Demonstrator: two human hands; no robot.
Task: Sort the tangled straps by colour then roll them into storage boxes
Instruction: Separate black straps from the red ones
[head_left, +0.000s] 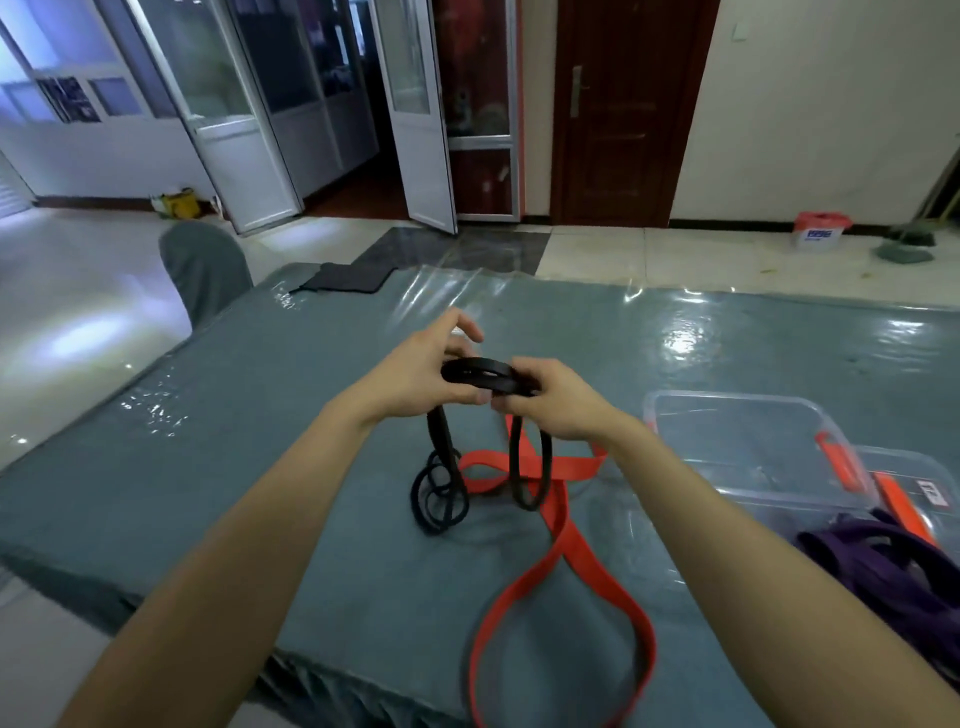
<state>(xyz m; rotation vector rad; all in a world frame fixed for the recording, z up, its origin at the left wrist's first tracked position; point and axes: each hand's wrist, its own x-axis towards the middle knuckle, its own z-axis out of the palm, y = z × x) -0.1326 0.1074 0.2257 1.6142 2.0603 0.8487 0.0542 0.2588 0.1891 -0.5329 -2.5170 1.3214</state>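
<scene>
Grey-green cloth under clear plastic covered the worktop (260, 441), with tiled floor and glazed doors beyond. In the head view, the left hand (415, 374) and right hand (550, 400) were both curled round a partly coiled black strap (480, 375), pinching it above the worktop's middle. Its loose loops hung down onto the red strap (561, 551), which lay crossed beneath them and trailed toward the near edge. Clear storage boxes (727, 415) stood at the right, with purple straps (883, 566) by the nearer one. Further rolling could likely drag the red strap up if a black loop were caught round it. The springy coil might also unwind if either pinch slackened.
</scene>
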